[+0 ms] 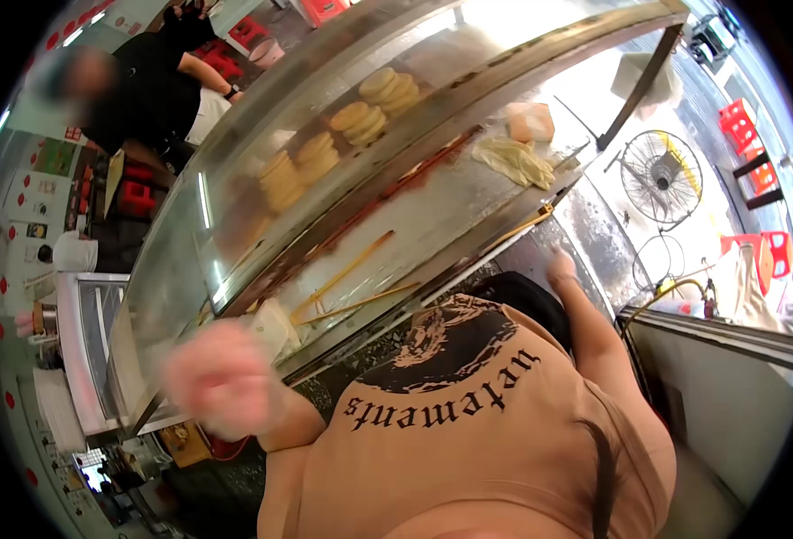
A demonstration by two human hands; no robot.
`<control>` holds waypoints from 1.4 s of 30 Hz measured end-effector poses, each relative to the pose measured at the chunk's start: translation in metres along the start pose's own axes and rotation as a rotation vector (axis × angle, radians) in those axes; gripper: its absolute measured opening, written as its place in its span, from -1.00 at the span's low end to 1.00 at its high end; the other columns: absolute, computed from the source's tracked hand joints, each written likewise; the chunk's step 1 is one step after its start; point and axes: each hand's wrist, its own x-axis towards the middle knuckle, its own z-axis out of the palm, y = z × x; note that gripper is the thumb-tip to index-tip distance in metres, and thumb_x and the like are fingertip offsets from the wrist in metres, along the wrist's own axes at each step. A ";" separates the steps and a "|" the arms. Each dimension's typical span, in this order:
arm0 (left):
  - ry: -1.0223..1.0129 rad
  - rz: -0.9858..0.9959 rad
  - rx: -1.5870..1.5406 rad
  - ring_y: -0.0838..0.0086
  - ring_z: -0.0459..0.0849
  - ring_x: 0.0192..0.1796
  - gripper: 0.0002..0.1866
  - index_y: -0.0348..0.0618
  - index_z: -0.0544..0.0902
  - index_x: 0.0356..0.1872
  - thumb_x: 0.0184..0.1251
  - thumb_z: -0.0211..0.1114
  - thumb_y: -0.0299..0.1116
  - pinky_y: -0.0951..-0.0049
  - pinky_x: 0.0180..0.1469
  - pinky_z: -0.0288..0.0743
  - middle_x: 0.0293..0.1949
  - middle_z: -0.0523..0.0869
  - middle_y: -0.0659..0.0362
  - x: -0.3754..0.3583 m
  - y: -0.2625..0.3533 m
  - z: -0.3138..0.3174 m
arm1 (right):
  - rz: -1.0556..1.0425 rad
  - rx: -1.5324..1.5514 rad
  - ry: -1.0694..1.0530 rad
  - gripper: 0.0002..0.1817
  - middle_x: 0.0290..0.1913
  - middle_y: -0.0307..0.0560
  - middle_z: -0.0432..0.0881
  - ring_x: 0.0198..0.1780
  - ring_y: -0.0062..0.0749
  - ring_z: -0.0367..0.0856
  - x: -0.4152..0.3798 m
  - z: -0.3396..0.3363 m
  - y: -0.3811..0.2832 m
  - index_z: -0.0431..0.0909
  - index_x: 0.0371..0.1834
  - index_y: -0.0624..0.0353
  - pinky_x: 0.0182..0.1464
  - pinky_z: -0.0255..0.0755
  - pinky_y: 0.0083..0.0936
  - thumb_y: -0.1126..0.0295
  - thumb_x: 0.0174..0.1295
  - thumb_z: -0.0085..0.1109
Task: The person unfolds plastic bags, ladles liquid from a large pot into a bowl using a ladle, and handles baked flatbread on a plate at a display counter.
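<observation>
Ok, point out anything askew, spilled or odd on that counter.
Nothing looks spilled or damaged. The long sticks lie loose at differing angles on the steel counter, while the round breads sit in neat stacks. The left hand is too blurred to judge.

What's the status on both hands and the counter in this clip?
Left hand blurred, raised beside long wooden sticks, grip unclear. Right hand on steel counter edge, holding nothing visible. Dough strips and stacked flatbreads beyond; nothing between.
</observation>
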 end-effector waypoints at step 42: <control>0.861 0.390 0.699 0.06 0.61 -0.01 -0.60 -0.25 0.34 0.19 0.32 0.06 -0.51 0.06 0.05 0.53 0.02 0.55 -0.15 -0.012 0.063 -0.075 | -1.012 -0.270 0.220 -0.40 0.21 0.21 0.47 0.33 0.07 0.30 0.088 0.021 -0.220 0.29 0.31 0.16 0.31 0.27 -0.18 0.22 0.21 0.16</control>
